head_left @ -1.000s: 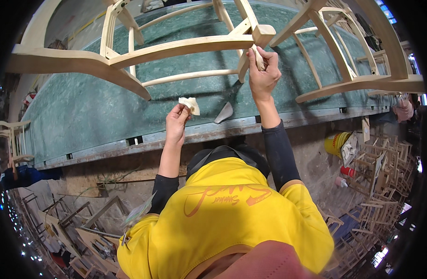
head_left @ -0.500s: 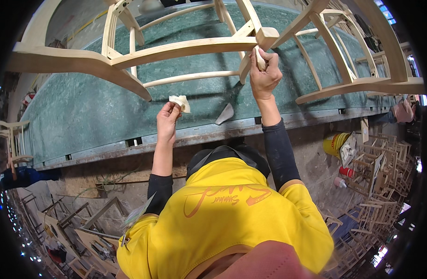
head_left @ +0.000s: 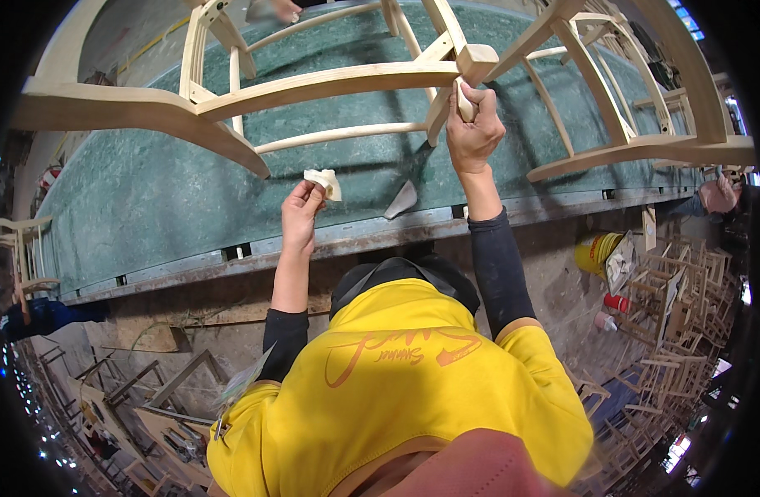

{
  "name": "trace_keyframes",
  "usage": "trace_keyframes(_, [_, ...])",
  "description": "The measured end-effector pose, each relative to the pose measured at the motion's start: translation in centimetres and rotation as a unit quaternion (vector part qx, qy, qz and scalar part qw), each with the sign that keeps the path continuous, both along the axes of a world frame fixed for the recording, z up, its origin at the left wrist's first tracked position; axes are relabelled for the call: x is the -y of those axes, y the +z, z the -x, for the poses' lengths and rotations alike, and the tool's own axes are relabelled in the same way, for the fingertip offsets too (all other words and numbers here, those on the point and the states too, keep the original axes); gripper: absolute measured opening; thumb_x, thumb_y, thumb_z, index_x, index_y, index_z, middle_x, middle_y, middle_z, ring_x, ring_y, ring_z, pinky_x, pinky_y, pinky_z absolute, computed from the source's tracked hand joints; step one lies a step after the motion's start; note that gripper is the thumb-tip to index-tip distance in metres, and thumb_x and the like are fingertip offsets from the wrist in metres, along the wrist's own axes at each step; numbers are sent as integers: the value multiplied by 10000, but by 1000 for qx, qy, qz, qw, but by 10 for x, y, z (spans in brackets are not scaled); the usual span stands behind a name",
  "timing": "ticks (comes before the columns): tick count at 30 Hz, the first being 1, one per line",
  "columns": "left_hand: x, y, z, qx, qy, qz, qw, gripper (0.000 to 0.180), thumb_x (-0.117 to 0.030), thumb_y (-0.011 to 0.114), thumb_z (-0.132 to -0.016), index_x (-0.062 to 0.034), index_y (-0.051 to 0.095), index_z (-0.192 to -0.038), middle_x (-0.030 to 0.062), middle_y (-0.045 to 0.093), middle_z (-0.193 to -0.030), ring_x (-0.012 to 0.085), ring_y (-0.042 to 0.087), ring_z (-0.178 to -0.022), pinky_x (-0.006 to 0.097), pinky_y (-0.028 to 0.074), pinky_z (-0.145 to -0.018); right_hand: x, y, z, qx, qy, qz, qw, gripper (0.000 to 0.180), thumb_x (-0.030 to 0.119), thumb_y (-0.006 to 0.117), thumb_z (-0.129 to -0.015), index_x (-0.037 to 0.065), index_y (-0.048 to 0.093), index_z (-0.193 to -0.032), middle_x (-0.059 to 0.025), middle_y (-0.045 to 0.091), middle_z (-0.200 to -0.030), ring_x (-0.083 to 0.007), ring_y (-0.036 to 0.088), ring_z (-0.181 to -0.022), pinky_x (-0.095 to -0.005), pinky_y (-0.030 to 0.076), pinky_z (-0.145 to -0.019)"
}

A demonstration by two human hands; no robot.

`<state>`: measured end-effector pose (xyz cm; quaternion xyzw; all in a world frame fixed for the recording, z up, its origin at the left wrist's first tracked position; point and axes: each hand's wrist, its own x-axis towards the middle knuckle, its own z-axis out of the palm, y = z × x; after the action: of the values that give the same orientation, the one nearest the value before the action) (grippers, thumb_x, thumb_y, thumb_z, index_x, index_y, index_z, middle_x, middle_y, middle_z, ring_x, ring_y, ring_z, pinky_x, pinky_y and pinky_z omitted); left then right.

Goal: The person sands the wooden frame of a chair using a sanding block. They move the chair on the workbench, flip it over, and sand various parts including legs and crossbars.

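Note:
My left hand (head_left: 301,214) is closed, thumb and fingers pinching a crumpled cream-coloured scrap (head_left: 324,183) above the green tabletop; paper or cloth, I cannot tell. Ahead of me stands an unfinished pale wooden chair frame (head_left: 330,79), with no seat in it. My right hand (head_left: 477,137) is closed on a small pale piece (head_left: 465,101) just under the squared top of the frame's front leg (head_left: 477,63). The fingers hide much of that piece, so its exact kind does not show. Between my hands, a grey wedge-shaped piece (head_left: 402,200) lies on the tabletop.
The green worktable (head_left: 164,219) has a metal front edge. A second chair frame (head_left: 620,153) stands to the right. Across the table is another person's hand (head_left: 287,11). On the floor at right are a yellow bucket (head_left: 593,253), a red container (head_left: 616,302) and stacked chair frames (head_left: 686,298).
Another person's hand has come into sight at the far side of the table. My two hands have shifted only slightly and keep their holds.

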<state>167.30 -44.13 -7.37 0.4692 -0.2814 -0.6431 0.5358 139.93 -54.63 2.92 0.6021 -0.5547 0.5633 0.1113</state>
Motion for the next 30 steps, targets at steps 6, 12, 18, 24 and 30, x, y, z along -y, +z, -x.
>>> trace_keyframes(6, [-1,-4,-5,4,-12,-5,1000,244,-194,670,-929,-36,652,-1115,-9,676,-974,41,578,-829,196,432,-718,-4,-11,1,-7,6,-33,999,153,115,739,-814,81,598,-860,-144,657,-727,-338,660,-643,-383,499,-554])
trace_keyframes(12, [-2,0,-4,13,-14,-17,1000,252,-197,665,-933,-37,650,-1127,-6,673,-990,46,578,-847,201,435,-727,-5,-5,-1,1,2,-35,999,151,116,737,-817,75,595,-848,-142,659,-723,-339,661,-644,-380,500,-557])
trace_keyframes(18, [0,-6,-4,10,-17,-7,1000,251,-209,672,-928,-42,653,-1114,-12,673,-978,47,580,-836,202,428,-714,-6,-16,2,8,8,-44,999,152,123,734,-819,79,590,-842,-136,659,-720,-338,661,-651,-377,502,-564])
trace_keyframes(24, [-1,-1,0,22,-10,-13,1000,240,-213,679,-923,-52,655,-1099,-19,672,-967,44,581,-827,207,427,-711,-13,-12,7,4,21,-109,994,147,109,732,-814,75,591,-838,-136,679,-754,-325,676,-670,-362,513,-579])
trace_keyframes(30, [16,7,22,106,-19,34,994,158,-133,641,-934,-28,640,-1052,6,673,-969,59,588,-878,222,445,-761,-7,53,15,190,216,17,958,105,41,674,-884,33,569,-885,-72,698,-729,-114,671,-643,-241,517,-556])
